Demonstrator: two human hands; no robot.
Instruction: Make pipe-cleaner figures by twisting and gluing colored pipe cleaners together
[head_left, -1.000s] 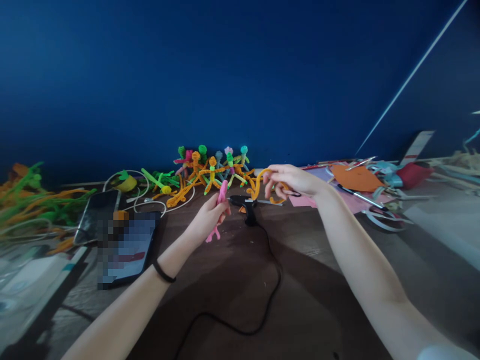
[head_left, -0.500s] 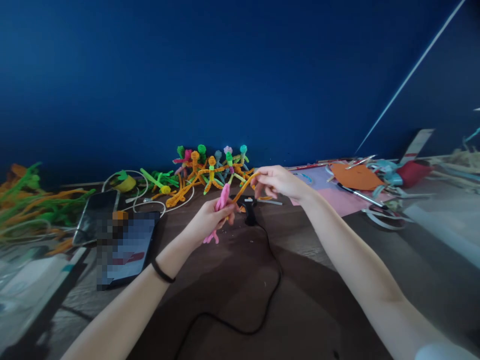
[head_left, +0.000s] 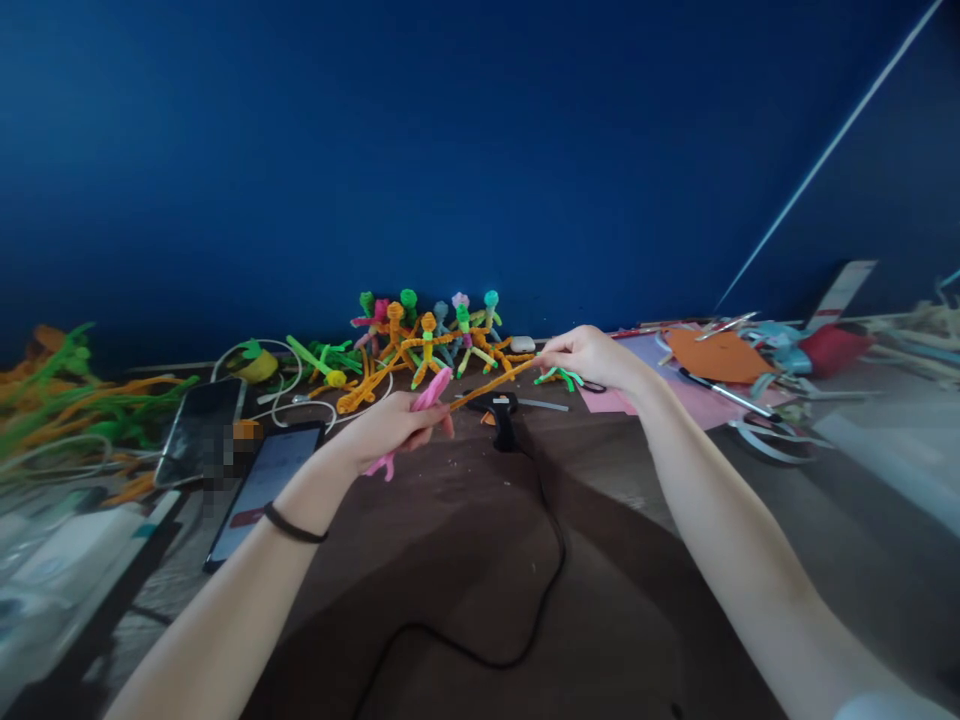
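My left hand [head_left: 394, 430] is closed around a pink pipe-cleaner figure [head_left: 431, 388], whose ends stick out above and below the fingers. An orange pipe cleaner [head_left: 491, 384] runs nearly straight from that hand to my right hand [head_left: 589, 355], which pinches its far end. How the orange piece joins the pink figure is hidden by my fingers. Under the stretched strand, a black glue gun [head_left: 505, 425] lies on the table with its cord trailing toward me.
Several colourful pipe-cleaner figures [head_left: 427, 340] stand against the blue wall. Two phones, a near one [head_left: 266, 480] and a dark one [head_left: 199, 430], lie left beside loose pipe cleaners [head_left: 60, 400]. On the right are orange paper [head_left: 716, 355], pink paper [head_left: 675, 400] and a pen [head_left: 731, 395].
My hands have moved apart, the left one leftward and the right one rightward. The orange pipe cleaner between them has gone from curved to nearly straight.
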